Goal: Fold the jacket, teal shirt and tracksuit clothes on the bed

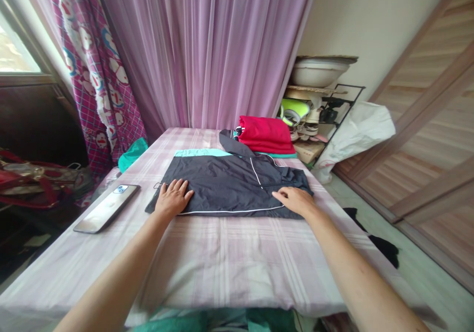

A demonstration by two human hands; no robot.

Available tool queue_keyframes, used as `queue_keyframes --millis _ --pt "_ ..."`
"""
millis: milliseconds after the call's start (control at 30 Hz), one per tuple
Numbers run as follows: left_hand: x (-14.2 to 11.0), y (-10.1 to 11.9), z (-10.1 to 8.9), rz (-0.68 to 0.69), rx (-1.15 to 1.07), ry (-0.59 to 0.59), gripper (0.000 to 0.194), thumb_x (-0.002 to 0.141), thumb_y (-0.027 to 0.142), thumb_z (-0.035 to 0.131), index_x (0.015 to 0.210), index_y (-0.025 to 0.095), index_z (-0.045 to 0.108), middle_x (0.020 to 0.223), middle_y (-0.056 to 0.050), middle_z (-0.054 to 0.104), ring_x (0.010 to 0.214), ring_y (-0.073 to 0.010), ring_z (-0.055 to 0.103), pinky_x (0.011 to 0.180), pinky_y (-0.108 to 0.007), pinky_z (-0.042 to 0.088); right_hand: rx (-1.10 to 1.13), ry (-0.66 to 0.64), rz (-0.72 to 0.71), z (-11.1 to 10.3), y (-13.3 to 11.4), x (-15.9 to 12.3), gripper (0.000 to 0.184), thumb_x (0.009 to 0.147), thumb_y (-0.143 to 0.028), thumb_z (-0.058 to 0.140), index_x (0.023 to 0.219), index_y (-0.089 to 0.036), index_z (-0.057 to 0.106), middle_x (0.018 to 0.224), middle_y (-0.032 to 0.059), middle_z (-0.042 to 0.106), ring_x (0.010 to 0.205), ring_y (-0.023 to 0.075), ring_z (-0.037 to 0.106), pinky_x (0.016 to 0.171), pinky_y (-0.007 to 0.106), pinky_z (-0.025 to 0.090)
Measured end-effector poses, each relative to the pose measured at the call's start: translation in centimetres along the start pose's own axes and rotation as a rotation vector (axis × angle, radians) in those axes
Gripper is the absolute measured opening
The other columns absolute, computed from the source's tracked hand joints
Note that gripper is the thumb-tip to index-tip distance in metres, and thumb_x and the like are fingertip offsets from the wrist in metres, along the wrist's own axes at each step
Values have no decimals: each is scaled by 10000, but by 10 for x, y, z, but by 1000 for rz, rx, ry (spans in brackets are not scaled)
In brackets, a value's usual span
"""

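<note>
Frame centre: dark garment [218, 181] is lying lengthwise left-to-right | we are touching both ends, neither hand being nearer | left hand [173, 197] resting flat, spread; right hand [294, 200] curling, grip unclear

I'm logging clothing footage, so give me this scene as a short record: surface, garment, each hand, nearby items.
surface: pale plaid tablecloth
garment: dark with white piping, lying flat
left hand: fingers spread, on the garment's left end
right hand: fingers bent, on the garment's right part
nearby left: smartphone
far right: folded red cloth atop teal cloth
</note>
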State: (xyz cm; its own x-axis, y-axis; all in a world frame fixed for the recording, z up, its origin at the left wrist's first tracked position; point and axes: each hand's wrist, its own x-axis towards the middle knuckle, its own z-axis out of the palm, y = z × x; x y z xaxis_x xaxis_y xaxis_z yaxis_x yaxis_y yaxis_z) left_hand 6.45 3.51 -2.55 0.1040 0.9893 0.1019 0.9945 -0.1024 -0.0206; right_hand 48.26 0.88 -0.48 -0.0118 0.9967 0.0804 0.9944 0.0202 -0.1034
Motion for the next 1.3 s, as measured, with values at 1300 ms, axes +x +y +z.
queue_keyframes --millis 1300 --pt "-12 0 5 89 -52 117 528 995 483 306 1443 279 495 1533 -46 467 1448 -288 358 1191 -555 220 -21 -95 -191 36 -54 -19 602 1001 -482 295 1538 -217 358 1600 99 334 1476 234 289 1191 492 219"
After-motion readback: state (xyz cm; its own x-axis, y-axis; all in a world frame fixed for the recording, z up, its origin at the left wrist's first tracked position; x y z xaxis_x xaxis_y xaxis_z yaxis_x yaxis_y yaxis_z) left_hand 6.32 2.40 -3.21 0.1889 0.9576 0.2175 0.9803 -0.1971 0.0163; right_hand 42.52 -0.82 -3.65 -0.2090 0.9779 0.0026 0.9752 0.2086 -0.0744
